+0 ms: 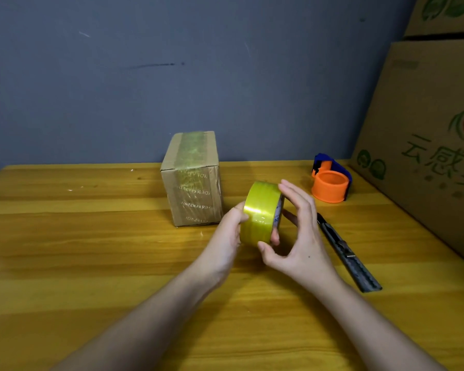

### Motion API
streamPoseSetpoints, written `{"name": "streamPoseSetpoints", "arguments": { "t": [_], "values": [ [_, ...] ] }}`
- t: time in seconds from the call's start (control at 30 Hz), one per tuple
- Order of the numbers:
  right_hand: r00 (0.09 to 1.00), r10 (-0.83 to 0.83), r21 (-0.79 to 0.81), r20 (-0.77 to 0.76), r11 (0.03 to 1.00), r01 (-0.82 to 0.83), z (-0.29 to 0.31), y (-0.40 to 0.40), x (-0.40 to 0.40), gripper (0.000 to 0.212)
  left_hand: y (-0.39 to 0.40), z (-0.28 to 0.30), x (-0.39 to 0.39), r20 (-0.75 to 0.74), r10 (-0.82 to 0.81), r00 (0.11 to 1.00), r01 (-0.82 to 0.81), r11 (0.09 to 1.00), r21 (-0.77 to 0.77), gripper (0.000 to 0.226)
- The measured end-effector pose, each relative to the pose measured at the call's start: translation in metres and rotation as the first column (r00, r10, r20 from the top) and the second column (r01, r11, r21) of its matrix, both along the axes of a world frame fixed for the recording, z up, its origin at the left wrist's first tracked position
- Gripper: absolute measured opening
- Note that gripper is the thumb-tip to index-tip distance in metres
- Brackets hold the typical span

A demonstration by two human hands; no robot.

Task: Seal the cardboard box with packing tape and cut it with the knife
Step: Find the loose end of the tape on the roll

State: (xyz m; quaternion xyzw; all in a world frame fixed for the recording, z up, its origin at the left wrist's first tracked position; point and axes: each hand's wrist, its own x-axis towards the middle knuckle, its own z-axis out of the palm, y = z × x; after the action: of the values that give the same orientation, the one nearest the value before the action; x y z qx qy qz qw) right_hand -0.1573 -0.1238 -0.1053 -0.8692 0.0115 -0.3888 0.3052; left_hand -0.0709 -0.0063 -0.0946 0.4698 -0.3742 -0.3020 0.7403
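A small cardboard box (192, 180) stands upright on the wooden table (91, 250), with yellowish tape running over its top and down its front. Just right of it, a roll of yellow packing tape (260, 212) is held on edge above the table. My left hand (227, 236) grips the roll from the left, with a finger showing through its core. My right hand (296, 231) cups the roll's right side, thumb under its lower edge and fingers spread. A dark utility knife (343, 250) lies on the table, partly hidden behind my right hand.
An orange and blue tape dispenser (331, 180) sits at the back right of the table. Large printed cardboard cartons (426, 145) lean along the right edge. A grey wall (172, 76) runs behind the table.
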Motion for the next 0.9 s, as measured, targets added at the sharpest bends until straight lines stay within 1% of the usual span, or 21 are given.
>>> {"name": "streamPoseSetpoints", "arguments": {
  "t": [0.33,0.5,0.63,0.8,0.9],
  "values": [
    [1.000,0.000,-0.006,0.005,1.000,0.000,-0.0006,0.0004,0.0003,0.091,0.0002,0.0024,-0.0019,-0.030,0.004,1.000,-0.004,1.000,0.019,0.039],
    [1.000,-0.007,-0.027,-0.016,1.000,0.007,-0.0001,-0.0006,-0.0003,0.091,0.0011,0.0004,0.0001,-0.019,0.000,1.000,0.000,1.000,0.027,0.039],
    [1.000,-0.006,-0.016,0.001,1.000,0.006,0.0006,0.0003,-0.0003,0.090,0.0013,0.0005,-0.0010,0.001,-0.001,1.000,0.001,1.000,0.029,0.042],
    [1.000,-0.010,-0.025,0.001,1.000,0.010,0.0003,0.0012,-0.0004,0.091,0.0013,0.0014,-0.0011,-0.021,-0.008,1.000,0.009,0.999,0.041,0.043],
    [1.000,-0.009,-0.030,-0.003,0.999,0.009,0.0006,0.0007,-0.0012,0.091,0.0021,0.0019,-0.0005,-0.009,-0.018,1.000,0.018,0.999,0.039,0.042]
  ]
}}
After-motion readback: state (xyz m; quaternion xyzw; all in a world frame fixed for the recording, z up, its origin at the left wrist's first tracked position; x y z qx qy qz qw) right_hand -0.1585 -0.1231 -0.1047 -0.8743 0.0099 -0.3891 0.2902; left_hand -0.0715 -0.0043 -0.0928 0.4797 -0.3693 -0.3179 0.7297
